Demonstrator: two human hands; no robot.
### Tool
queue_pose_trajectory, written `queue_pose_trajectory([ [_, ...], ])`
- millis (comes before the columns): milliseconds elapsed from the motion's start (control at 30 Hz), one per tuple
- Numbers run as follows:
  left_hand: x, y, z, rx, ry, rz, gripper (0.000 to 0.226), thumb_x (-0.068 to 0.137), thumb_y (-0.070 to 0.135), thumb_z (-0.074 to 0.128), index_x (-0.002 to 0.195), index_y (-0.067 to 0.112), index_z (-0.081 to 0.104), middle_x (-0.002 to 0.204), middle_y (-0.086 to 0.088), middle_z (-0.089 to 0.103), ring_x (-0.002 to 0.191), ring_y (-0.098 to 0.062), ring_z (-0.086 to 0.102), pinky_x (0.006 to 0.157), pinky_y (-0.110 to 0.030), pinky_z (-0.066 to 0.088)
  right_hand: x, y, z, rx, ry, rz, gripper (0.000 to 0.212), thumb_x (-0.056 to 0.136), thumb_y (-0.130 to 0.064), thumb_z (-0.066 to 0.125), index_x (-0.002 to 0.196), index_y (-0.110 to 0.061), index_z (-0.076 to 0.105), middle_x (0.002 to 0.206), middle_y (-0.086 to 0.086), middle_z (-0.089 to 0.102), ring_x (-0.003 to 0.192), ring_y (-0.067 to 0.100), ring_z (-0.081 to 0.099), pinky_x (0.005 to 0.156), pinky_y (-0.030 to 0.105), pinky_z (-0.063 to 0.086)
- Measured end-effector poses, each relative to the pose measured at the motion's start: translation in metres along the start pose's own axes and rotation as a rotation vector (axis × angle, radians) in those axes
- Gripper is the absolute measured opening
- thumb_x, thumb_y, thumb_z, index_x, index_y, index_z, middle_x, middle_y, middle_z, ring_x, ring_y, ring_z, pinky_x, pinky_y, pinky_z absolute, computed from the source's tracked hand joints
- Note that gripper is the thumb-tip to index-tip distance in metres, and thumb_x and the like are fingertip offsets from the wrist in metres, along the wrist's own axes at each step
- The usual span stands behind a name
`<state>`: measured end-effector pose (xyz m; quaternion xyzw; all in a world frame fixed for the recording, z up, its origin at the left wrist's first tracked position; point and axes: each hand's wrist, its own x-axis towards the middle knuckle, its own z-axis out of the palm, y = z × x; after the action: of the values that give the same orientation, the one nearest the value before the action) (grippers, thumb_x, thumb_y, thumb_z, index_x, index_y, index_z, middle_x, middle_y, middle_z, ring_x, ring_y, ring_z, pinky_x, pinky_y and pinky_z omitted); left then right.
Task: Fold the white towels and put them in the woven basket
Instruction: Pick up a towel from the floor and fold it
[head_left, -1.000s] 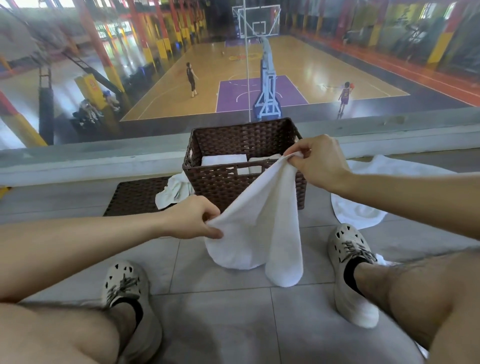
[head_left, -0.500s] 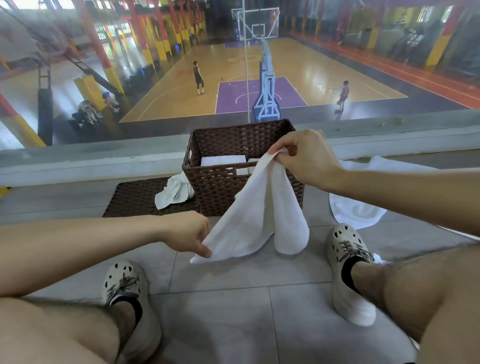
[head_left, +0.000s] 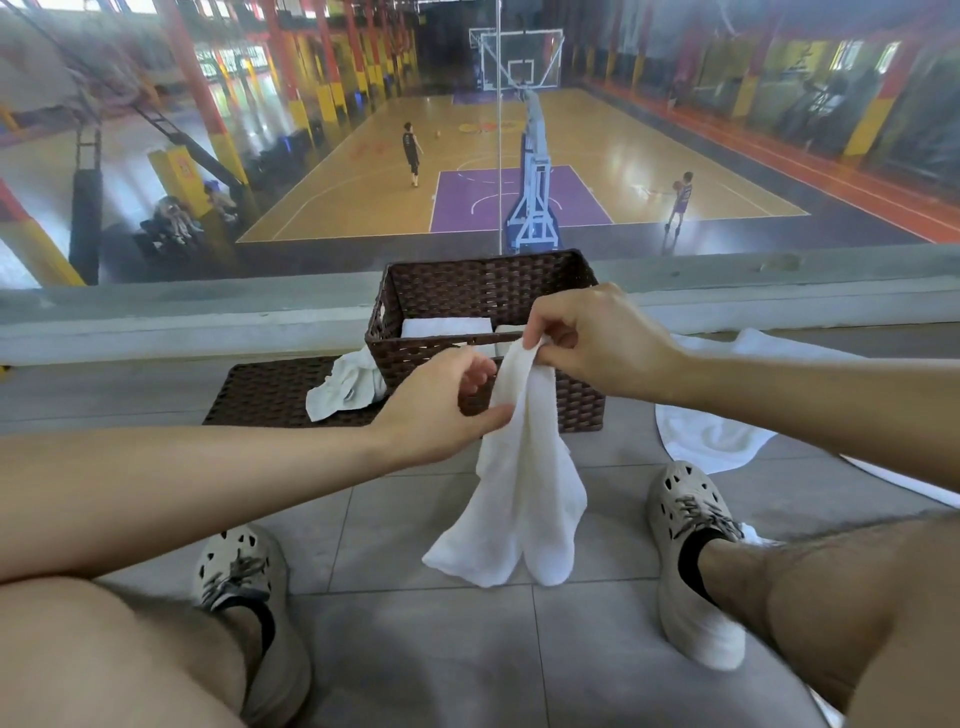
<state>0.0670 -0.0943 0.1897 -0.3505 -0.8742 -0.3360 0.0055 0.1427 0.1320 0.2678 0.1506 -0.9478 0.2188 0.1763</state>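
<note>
A white towel (head_left: 519, 488) hangs doubled in front of the dark woven basket (head_left: 483, 291), its lower end just above the tiled floor. My right hand (head_left: 597, 343) pinches the towel's top edge near the basket's front rim. My left hand (head_left: 441, 405) is beside it, thumb and fingers closing on the towel's left side just below the top. Inside the basket lie folded white towels (head_left: 447, 327).
A crumpled white towel (head_left: 345, 384) lies on the flat woven lid (head_left: 270, 389) left of the basket. Another white towel (head_left: 722, 431) is spread on the floor at the right. My two feet in pale clogs flank the floor space; a low ledge runs behind the basket.
My left hand let go of the lower corner and rose to the top of the towel beside my right hand. The towel now hangs narrow and doubled instead of spread.
</note>
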Motion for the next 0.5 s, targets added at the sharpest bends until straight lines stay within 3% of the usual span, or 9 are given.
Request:
queue_pose_trajectory([
  [67, 0.009, 0.009, 0.002, -0.03, -0.062, 0.003, 0.047, 0.081, 0.048, 0.084, 0.122, 0.035, 0.063, 0.113, 0.017, 0.065, 0.105, -0.001, 0.063, 0.088, -0.028, 0.057, 0.0, -0.001, 0.0, -0.016, -0.03, -0.048, 0.014, 0.09, -0.007, 0.08, 0.093, -0.02, 0.077, 0.081, -0.017, 0.068, 0.084, -0.008, 0.065, 0.07, 0.007, 0.047],
  [100, 0.013, 0.012, 0.002, -0.081, -0.113, -0.001, 0.04, 0.079, 0.041, 0.085, 0.113, 0.037, 0.064, 0.107, 0.018, 0.066, 0.1, -0.001, 0.064, 0.088, -0.03, 0.058, 0.0, -0.001, 0.0, -0.029, -0.044, -0.076, 0.016, 0.089, -0.004, 0.079, 0.093, -0.019, 0.077, 0.084, -0.014, 0.071, 0.083, -0.005, 0.065, 0.072, 0.01, 0.049],
  [200, 0.023, 0.017, -0.003, -0.182, -0.281, -0.038, 0.035, 0.08, 0.019, 0.091, 0.086, 0.037, 0.062, 0.074, 0.028, 0.065, 0.071, 0.006, 0.062, 0.068, -0.014, 0.049, -0.001, -0.001, -0.002, -0.062, -0.079, -0.122, 0.02, 0.089, 0.001, 0.075, 0.093, -0.019, 0.074, 0.095, -0.008, 0.077, 0.085, 0.004, 0.068, 0.074, 0.02, 0.054],
  [267, 0.026, 0.013, -0.007, -0.112, -0.268, -0.012, 0.037, 0.079, 0.026, 0.094, 0.076, 0.035, 0.058, 0.062, 0.027, 0.058, 0.059, 0.005, 0.053, 0.058, -0.014, 0.038, -0.001, 0.001, -0.002, -0.067, -0.074, -0.107, 0.022, 0.088, 0.002, 0.073, 0.093, -0.019, 0.074, 0.094, -0.008, 0.076, 0.084, 0.007, 0.068, 0.073, 0.023, 0.055],
  [333, 0.024, 0.009, -0.013, -0.008, -0.215, 0.03, 0.042, 0.077, 0.04, 0.094, 0.069, 0.03, 0.055, 0.061, 0.017, 0.052, 0.057, -0.003, 0.045, 0.057, -0.026, 0.033, -0.001, 0.001, 0.0, -0.068, -0.046, -0.078, 0.023, 0.086, 0.002, 0.071, 0.091, -0.02, 0.075, 0.086, -0.012, 0.071, 0.078, 0.004, 0.064, 0.071, 0.023, 0.054],
  [400, 0.019, 0.005, -0.017, 0.061, -0.139, 0.082, 0.045, 0.078, 0.045, 0.093, 0.072, 0.026, 0.053, 0.064, 0.013, 0.051, 0.058, -0.008, 0.044, 0.058, -0.032, 0.033, 0.0, 0.001, 0.003, -0.049, 0.003, -0.026, 0.022, 0.084, -0.002, 0.072, 0.089, -0.022, 0.078, 0.08, -0.014, 0.068, 0.075, 0.0, 0.064, 0.07, 0.019, 0.053],
  [500, 0.009, 0.004, -0.026, 0.09, -0.03, 0.128, 0.038, 0.089, 0.026, 0.086, 0.1, 0.02, 0.05, 0.068, 0.014, 0.056, 0.061, -0.004, 0.054, 0.058, -0.018, 0.04, 0.002, -0.001, 0.003, -0.001, 0.091, 0.087, 0.014, 0.082, -0.012, 0.076, 0.087, -0.024, 0.081, 0.075, -0.019, 0.066, 0.075, -0.003, 0.064, 0.071, 0.016, 0.051],
])
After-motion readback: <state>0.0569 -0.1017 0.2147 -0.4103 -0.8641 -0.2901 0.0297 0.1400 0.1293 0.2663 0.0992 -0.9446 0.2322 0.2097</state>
